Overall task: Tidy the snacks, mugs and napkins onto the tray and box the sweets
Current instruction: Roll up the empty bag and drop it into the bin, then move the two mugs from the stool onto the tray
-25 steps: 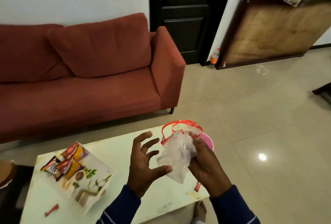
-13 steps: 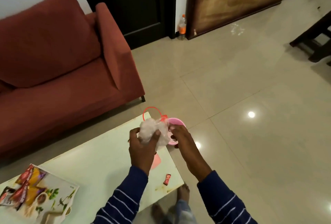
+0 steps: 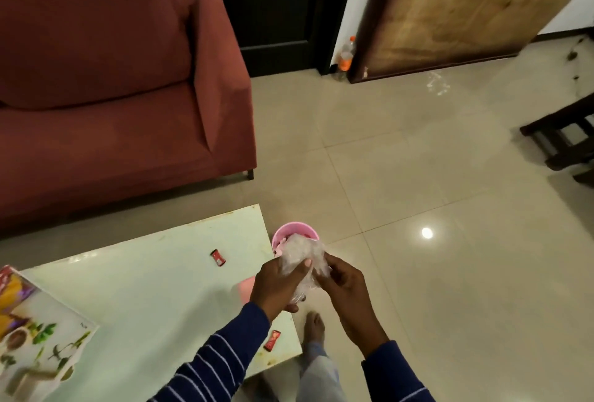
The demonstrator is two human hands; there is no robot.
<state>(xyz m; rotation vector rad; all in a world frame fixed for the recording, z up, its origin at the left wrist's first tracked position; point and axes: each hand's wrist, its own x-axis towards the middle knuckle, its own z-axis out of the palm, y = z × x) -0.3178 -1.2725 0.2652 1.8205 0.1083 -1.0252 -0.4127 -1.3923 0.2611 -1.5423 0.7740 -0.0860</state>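
At nine o'clock, cut by the frame's edge, a printed tray (image 3: 38,347) lies on the pale green surface (image 3: 144,298); I cannot make out what rests on it. Moving toward the centre, one red sweet (image 3: 218,257) lies near the surface's middle, and a second sweet (image 3: 272,340) lies at six o'clock near the front edge, beside the striped sleeve (image 3: 209,366). At about five o'clock from the first sweet, the left hand (image 3: 276,286) grips a crumpled clear plastic bag (image 3: 300,255), thumb pressed over its front; just to the right, the right hand (image 3: 340,282) pinches the same bag from the other side, so both hands are clamped on it, close together, held off the surface's right edge. Right behind the bag, at twelve o'clock from the hands, stands a pink tub (image 3: 291,232) on the floor with something pinkish inside. The bag looks feather-light, limp and slippery, likely to spring open if released, so it is best kept bunched in a full fist. The sweets seem small, light and stiff in glossy wrappers; a fingertip pinch across the middle should lift each
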